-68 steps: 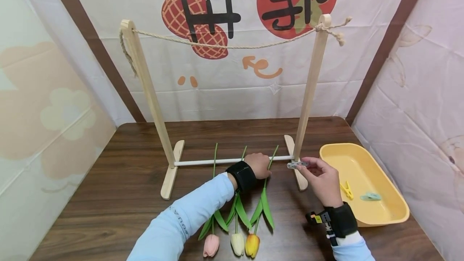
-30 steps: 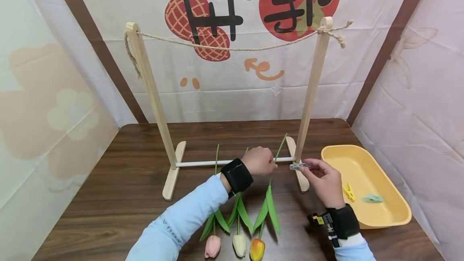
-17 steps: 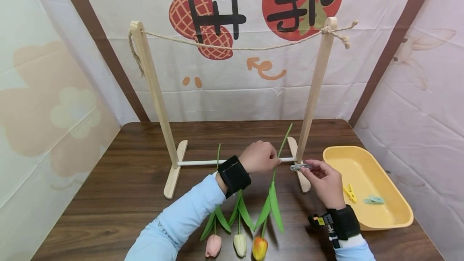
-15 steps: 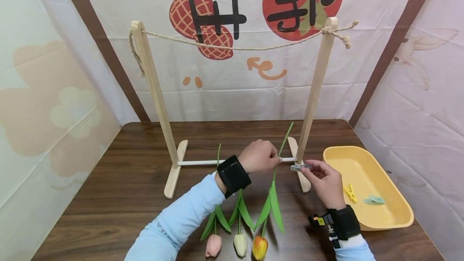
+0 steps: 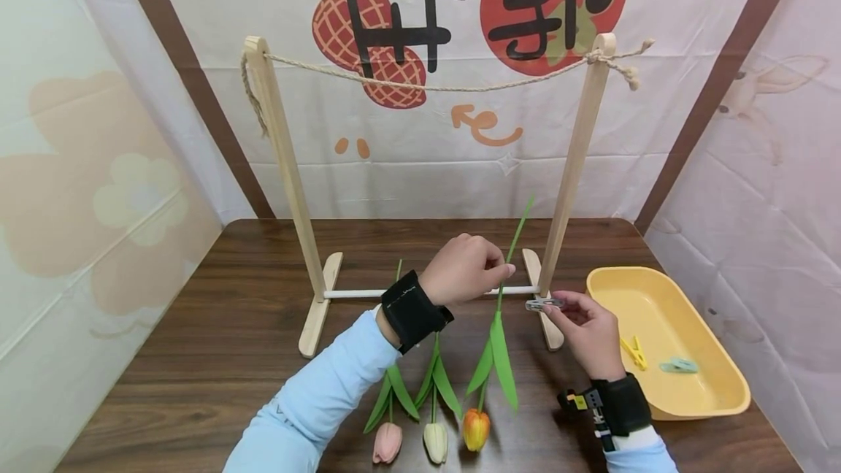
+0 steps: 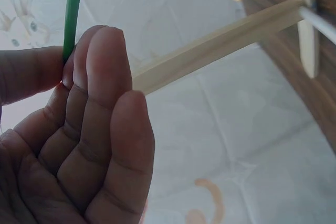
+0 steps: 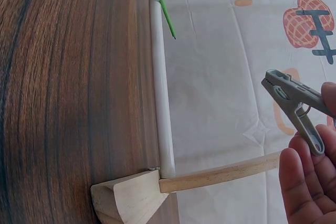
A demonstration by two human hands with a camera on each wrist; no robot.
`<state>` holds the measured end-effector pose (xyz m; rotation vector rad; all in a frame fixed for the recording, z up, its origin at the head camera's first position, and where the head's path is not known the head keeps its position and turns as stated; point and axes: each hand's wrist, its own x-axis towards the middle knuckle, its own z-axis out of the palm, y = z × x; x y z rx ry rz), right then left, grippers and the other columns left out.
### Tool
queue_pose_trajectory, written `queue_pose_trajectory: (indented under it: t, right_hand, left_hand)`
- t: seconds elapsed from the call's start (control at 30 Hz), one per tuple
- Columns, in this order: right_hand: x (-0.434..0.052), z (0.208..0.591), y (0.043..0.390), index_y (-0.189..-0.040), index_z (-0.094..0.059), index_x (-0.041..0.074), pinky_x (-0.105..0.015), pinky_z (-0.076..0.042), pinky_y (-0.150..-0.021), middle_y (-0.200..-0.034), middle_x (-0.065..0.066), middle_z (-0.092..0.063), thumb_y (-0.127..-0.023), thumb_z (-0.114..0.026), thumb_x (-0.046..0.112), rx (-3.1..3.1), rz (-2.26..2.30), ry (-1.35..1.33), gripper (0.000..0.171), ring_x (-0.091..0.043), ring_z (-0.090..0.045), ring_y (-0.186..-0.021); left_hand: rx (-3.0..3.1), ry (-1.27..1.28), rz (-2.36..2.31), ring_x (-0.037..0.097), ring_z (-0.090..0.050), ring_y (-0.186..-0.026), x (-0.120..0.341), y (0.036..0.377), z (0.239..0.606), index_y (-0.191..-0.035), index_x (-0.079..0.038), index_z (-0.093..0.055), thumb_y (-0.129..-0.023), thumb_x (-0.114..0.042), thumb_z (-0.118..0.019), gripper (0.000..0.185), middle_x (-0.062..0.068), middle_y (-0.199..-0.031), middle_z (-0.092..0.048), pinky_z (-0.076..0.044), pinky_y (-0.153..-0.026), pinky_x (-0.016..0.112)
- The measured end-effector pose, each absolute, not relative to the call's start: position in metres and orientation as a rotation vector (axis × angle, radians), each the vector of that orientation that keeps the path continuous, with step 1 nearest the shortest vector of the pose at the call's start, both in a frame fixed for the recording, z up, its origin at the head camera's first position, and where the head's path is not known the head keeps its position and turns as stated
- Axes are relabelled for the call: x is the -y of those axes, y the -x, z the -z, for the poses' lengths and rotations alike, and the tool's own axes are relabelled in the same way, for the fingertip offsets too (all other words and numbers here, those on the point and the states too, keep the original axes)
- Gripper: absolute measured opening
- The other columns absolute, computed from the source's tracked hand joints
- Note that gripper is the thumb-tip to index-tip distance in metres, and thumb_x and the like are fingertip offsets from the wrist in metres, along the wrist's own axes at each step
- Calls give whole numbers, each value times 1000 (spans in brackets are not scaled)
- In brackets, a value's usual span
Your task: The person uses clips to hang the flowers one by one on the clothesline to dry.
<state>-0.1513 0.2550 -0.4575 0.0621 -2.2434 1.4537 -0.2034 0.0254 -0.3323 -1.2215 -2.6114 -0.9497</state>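
Observation:
My left hand (image 5: 465, 267) pinches the green stem of an orange-yellow tulip (image 5: 476, 429) between thumb and fingertips; the stem (image 6: 72, 14) also shows in the left wrist view. The bloom points down toward me and the bare stem end slants up past the white rod. My right hand (image 5: 585, 331) holds a grey clothespin (image 7: 294, 100) by its handles, near the foot of the right post. A pink tulip (image 5: 388, 442) and a white tulip (image 5: 435, 442) lie on the table, their upper stems partly hidden behind my left arm.
A wooden frame has a left post (image 5: 282, 159), a right post (image 5: 578, 159) and a sagging rope (image 5: 420, 86) strung between their tops. A white rod (image 5: 355, 293) joins the feet. At right stands a yellow tray (image 5: 712, 396) with a yellow clothespin (image 5: 634, 352) and a green clothespin (image 5: 680, 365).
My left hand has raised the orange-yellow tulip's stem and moved it up and to the right; the bloom has shifted too. The right hand with the grey clothespin has stayed nearly still.

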Motion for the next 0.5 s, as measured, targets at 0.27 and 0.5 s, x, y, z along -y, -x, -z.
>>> queue_pose_trajectory:
  t: [0.27, 0.5]
  right_hand:
    - [-257, 459, 152, -107, -71, 1, -15, -49, -71, -97, -12, -70, -83, -79, 18, 2245, -1446, -54, 31, -10, -64, -80]
    - [-257, 458, 151, -106, -72, 2, -15, -49, -70, -97, -12, -71, -82, -80, 16, 2216, -1459, -66, 29, -8, -63, -79]
  left_hand:
    - [2524, 1208, 978, 8, -31, -43, -24, 200, 316, -55, -16, -51, -96, -21, -63, 43, -8, -49, -32, -25, -52, 22]
    - [2482, 1178, 977, 7, -37, -44, -26, 201, 299, -59, -11, -63, -95, -22, -65, 38, -8, -48, -39, -29, -51, 21]
